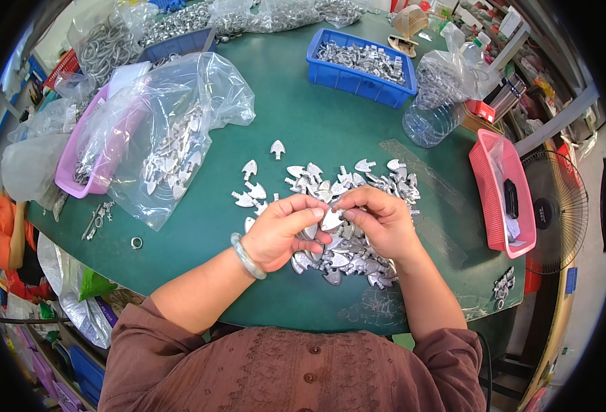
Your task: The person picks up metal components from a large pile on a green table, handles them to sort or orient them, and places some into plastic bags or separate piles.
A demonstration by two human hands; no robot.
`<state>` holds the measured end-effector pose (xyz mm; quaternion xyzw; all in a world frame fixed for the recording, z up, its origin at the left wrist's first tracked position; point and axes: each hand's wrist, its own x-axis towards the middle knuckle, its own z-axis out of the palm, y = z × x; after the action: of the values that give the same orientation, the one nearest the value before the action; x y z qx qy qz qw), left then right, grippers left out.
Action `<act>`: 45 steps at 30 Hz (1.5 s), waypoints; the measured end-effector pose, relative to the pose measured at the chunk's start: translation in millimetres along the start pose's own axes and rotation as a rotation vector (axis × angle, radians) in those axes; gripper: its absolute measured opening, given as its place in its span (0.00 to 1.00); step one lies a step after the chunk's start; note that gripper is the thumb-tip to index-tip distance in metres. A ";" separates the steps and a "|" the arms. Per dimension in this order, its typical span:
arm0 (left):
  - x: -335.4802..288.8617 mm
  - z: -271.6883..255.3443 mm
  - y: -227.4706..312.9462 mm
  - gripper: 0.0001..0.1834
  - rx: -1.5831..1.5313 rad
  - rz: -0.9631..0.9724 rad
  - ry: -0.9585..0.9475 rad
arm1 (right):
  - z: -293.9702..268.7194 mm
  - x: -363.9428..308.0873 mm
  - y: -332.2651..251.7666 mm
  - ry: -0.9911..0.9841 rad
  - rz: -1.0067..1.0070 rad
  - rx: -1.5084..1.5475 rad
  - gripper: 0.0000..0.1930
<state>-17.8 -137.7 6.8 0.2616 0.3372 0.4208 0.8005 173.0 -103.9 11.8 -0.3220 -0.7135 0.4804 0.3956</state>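
My left hand point(282, 232) and my right hand point(377, 221) meet over a heap of small silver spade-shaped metal parts point(347, 257) on the green table point(310, 123). Both hands pinch one silver part point(332, 219) between their fingertips. A pale green bangle point(245, 256) circles my left wrist. More of the same parts point(317, 175) lie scattered just beyond my hands, and some of the heap is hidden under my palms.
A clear plastic bag of parts point(172, 137) spills from a pink bin point(76, 180) at left. A blue bin of metal pieces point(361, 65) stands at the back. A red basket point(502, 196) and a fan point(557, 206) sit at right. A small ring point(136, 242) lies near the left edge.
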 end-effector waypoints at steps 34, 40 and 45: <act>6.9 -10.1 9.3 0.05 -0.029 0.117 0.227 | 15.8 28.7 2.1 -0.032 -0.098 -0.748 0.04; 5.3 -5.1 -3.4 0.07 0.070 0.188 0.198 | 24.0 13.1 -8.0 0.048 -0.291 -0.589 0.06; 8.4 -8.0 -1.0 0.08 -0.068 0.176 0.135 | 27.6 8.9 -8.0 0.129 -0.239 -0.467 0.14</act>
<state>-19.9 -129.9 -1.6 0.2341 0.3517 0.5174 0.7442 144.0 -111.0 15.4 -0.3478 -0.8113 0.2313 0.4090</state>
